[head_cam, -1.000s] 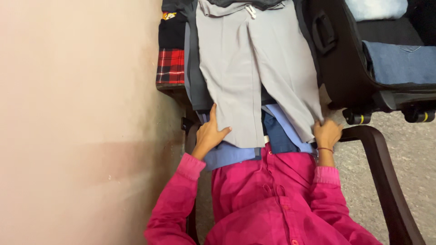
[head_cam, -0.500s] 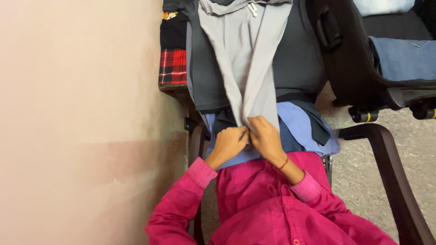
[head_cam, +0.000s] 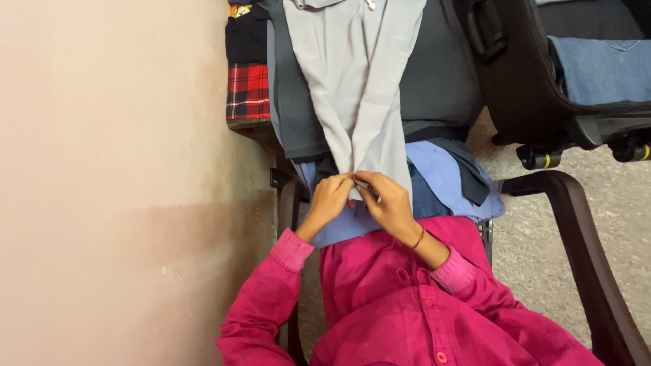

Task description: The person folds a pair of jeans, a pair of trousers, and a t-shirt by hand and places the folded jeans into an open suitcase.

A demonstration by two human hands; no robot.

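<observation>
Holding: gray trousers, folded narrow, on a pile of clothes on the chair
Left hand: fingers pinched shut on the hem
Right hand: fingers pinched shut on the hem, touching the left
Under: blue shirt
Beside: red plaid cloth, by the wall

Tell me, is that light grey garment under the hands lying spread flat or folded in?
Folded in. The light grey garment has its two side edges drawn together into a narrow point, where the left hand and right hand pinch them over the blue cloth.

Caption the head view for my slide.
Both hands, left hand and right hand, pinch a grey garment folded lengthwise.
</observation>
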